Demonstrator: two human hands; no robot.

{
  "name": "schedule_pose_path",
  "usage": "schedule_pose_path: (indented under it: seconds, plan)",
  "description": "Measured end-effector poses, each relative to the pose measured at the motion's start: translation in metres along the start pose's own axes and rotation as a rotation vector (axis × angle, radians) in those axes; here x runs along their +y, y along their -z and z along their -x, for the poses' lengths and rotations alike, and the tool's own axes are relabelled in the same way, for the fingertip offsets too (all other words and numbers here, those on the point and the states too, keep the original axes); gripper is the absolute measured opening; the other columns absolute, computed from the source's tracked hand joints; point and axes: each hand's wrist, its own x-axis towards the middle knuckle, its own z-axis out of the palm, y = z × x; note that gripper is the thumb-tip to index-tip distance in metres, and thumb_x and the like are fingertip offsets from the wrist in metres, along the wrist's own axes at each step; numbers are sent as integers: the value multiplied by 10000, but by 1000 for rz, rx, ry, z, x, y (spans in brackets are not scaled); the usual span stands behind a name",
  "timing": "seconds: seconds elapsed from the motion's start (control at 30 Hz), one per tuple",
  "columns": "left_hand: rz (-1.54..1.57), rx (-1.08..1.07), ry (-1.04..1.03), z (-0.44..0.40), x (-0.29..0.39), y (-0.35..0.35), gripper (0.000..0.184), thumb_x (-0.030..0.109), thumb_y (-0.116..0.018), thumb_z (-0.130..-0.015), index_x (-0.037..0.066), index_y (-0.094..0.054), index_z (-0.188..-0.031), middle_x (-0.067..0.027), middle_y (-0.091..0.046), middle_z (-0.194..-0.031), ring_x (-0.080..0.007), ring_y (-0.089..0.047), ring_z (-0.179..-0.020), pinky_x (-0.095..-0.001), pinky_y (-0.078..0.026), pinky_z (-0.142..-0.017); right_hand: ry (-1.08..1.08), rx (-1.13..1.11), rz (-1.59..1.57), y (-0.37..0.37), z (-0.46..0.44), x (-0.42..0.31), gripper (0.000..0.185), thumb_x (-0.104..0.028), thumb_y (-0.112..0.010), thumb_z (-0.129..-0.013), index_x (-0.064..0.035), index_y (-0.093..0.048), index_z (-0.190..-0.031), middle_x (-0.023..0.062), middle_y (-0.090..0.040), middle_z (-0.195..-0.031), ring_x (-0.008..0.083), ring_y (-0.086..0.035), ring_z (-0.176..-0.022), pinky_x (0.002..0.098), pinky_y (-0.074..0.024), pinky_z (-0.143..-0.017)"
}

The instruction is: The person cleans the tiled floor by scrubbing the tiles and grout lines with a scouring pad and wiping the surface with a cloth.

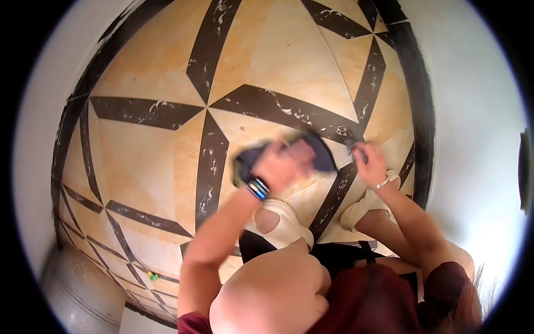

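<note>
My left hand, with a smartwatch on its wrist, is blurred by motion. It is closed over a dark item with a curved black edge on its right side; the blur hides its exact kind. My right hand, wearing a thin bracelet, is a short way to the right. Its fingers are pinched on a small dark object whose kind I cannot make out. Both hands are above the tiled floor, in front of my bent knees.
Cream-coloured slippers are on my feet, close below my hands. Beige floor tiles carry dark marbled bands. White walls rise on both sides. A cylindrical container stands at the lower left, and a small green-yellow thing lies nearby.
</note>
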Motion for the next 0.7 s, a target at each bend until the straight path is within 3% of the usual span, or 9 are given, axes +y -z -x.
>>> schedule_pose_path:
  seconds: [0.07, 0.1, 0.2, 0.3, 0.33, 0.43, 0.53, 0.63, 0.7]
  plan:
    - [-147, 192, 251, 21, -74, 43, 351, 210, -541, -792, 219, -594, -1139, -31, -506, -1303, -278, -403, -1253, -518, -401, -912, 367, -272, 268, -6, 27, 3, 165, -136, -614, -771, -87, -626, -928, 76, -605, -844, 251, -603, -719, 349, -486, -628]
    - [-149, 118, 526, 27, -103, 70, 372, 224, -545, -800, 233, -583, -1170, -39, -489, -1327, -295, -387, -1269, -559, -375, -938, 553, -395, 407, -10, 35, 6, 181, -132, -612, -746, -99, -627, -923, 62, -600, -856, 234, -600, -720, 343, -490, -627]
    - [-290, 526, 950, 88, -180, 58, 333, 271, -503, -914, 230, -540, -1243, -74, -438, -1379, -330, -339, -1307, -600, -332, -965, 749, -366, 262, -39, 32, -5, 251, -152, -601, -693, -141, -621, -943, 31, -584, -879, 198, -597, -727, 330, -489, -612]
    - [-199, 760, 966, 115, -181, 38, 364, 298, -460, -948, 226, -503, -1302, -90, -424, -1388, -335, -322, -1317, -582, -309, -991, 623, -183, 237, -85, -33, -78, 300, -124, -580, -698, -152, -606, -995, 5, -582, -916, 199, -595, -726, 347, -485, -618]
    - [-173, 740, 981, 114, -169, 35, 376, 303, -468, -943, 214, -500, -1307, -98, -418, -1395, -340, -317, -1321, -565, -288, -1012, 745, -5, 192, -111, -63, -99, 290, -120, -570, -724, -140, -607, -1011, 7, -590, -928, 212, -601, -750, 360, -490, -627]
    - [-155, 583, 1027, 111, -138, 37, 372, 312, -481, -935, 228, -514, -1296, -77, -403, -1415, -324, -295, -1343, -587, -251, -1031, 779, -453, 228, -149, -141, -180, 374, -56, -573, -707, -139, -572, -1072, 48, -591, -1014, 252, -611, -779, 382, -493, -655]
    - [-199, 436, 1030, 124, -125, 45, 373, 314, -490, -928, 240, -518, -1293, -55, -391, -1427, -302, -274, -1361, -602, -230, -1039, 827, -332, 143, -122, -109, -135, 342, -44, -571, -704, -118, -565, -1039, 58, -611, -947, 255, -623, -745, 398, -493, -643]
    - [-186, 485, 1022, 124, -121, 35, 375, 307, -503, -920, 250, -521, -1290, -34, -386, -1430, -274, -279, -1362, -604, -221, -1046, 719, -605, 129, -105, -102, -120, 279, -67, -562, -743, -90, -560, -1021, 90, -631, -893, 292, -644, -764, 414, -499, -617]
    - [-173, 474, 1018, 123, -120, 37, 373, 303, -508, -918, 251, -523, -1288, -30, -383, -1432, -269, -281, -1361, -602, -228, -1045, 700, -671, 187, -120, -134, -173, 297, -52, -564, -737, -88, -561, -1032, 97, -633, -942, 297, -646, -798, 417, -509, -642]
